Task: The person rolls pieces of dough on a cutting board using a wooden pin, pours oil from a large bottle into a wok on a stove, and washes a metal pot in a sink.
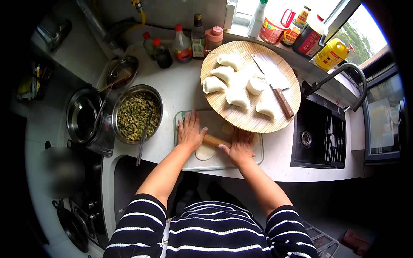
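Note:
A wooden rolling pin (216,141) lies across a pale, green-edged board (215,164) on the counter. My left hand (190,131) rests over its left end, fingers spread and stretched out. On its right end lies my right hand (241,145), palm down with the fingers extended forward. Both hands are open, pressing on the pin rather than wrapped round it. A flat dough disc (205,152) shows under the near side of the pin. Beyond the pin is a small dough piece (227,128). Another pale piece beside my right hand is partly hidden.
A round woven tray (271,124) overhangs the board, bearing several filled dumplings (238,98) and a cleaver (282,96). Left of the board stands a steel bowl of chopped filling (137,114) with a utensil. A black sink (316,152) is at right; bottles (182,45) line the back.

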The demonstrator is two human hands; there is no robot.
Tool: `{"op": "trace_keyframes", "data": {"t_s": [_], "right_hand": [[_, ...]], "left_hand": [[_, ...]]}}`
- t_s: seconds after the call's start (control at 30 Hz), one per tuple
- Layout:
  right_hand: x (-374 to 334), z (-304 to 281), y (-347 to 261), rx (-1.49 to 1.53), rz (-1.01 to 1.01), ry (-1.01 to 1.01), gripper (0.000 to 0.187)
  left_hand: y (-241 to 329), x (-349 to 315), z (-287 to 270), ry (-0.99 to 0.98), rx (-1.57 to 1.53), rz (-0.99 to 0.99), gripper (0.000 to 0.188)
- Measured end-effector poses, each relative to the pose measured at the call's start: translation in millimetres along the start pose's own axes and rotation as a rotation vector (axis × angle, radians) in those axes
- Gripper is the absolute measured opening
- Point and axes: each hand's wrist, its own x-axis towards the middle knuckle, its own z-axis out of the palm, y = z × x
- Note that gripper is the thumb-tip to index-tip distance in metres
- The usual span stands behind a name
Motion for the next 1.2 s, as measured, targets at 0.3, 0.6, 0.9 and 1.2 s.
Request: {"op": "trace_keyframes", "data": {"t_s": [0.3, 0.6, 0.9, 1.2], "right_hand": [[-63, -8, -4, 0.065, -0.202, 0.007, 0.103], [-66, 2, -2, 0.089, -0.093, -0.052, 0.104], [-39, 7, 13, 0.087, 0.005, 0.145, 0.097], [-99, -13, -9, -0.107, -0.279, -0.004, 0.055]], "left_hand": [[-16, -59, 13, -0.044, -0.018, 0.096, 0.076], [-8, -52, 10, -0.039, 0.041, 0.14, 0.075], [6, 6, 2, -0.117, 0.069, 0.107, 0.069], [-36, -106, 3, -0.163, 0.09, 0.23, 0.072]]}}
